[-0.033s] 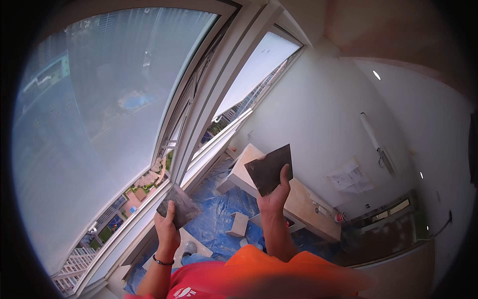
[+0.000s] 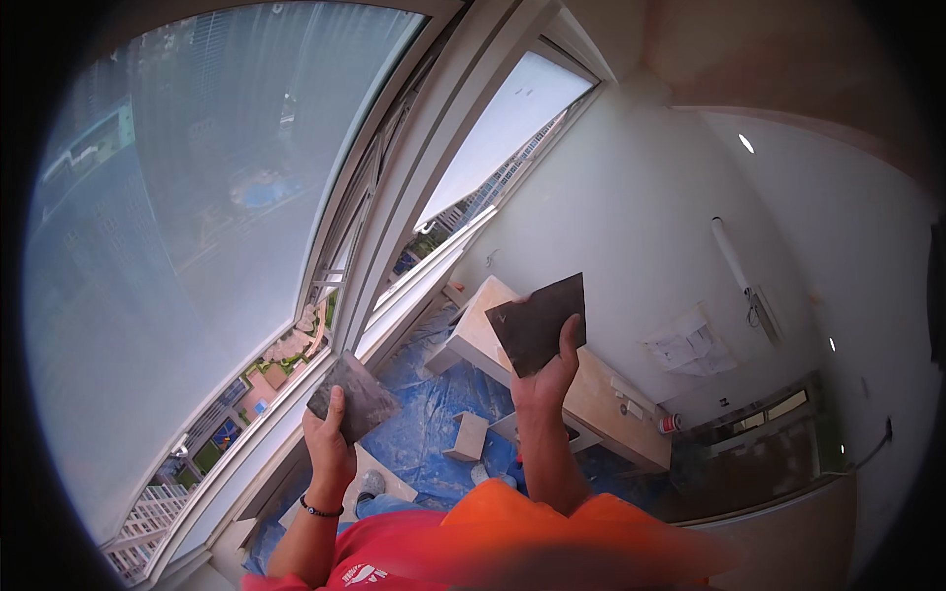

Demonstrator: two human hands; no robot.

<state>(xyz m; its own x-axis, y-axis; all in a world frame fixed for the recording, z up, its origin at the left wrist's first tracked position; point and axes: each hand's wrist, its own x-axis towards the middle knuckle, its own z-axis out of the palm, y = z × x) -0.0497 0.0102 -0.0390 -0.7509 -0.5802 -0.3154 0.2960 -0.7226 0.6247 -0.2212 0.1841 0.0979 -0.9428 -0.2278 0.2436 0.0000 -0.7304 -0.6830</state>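
Observation:
My left hand (image 2: 330,443) is closed on the near edge of a thin greyish square sheet (image 2: 360,399), its thumb lying on top. The sheet looks dusty and is held low beside the window sill. In my right hand (image 2: 547,384) is a dark, flat square sheet (image 2: 537,320), raised higher and further right, with the thumb pressed over its right edge. The fingers of both hands are mostly hidden behind the sheets. The two sheets are apart from each other, and their material cannot be told for certain.
Large tilted windows (image 2: 217,177) fill the left, with a high drop outside. Blue plastic sheeting (image 2: 429,404) covers the floor below. A long pale wooden bench (image 2: 616,414) runs along the wall, with a red-and-white can (image 2: 670,424) on it. A small box-like wooden piece (image 2: 466,436) stands on the sheeting.
My right hand and the dark sheet have moved slightly up and to the right. The left hand has barely shifted, still holding the greyish sheet.

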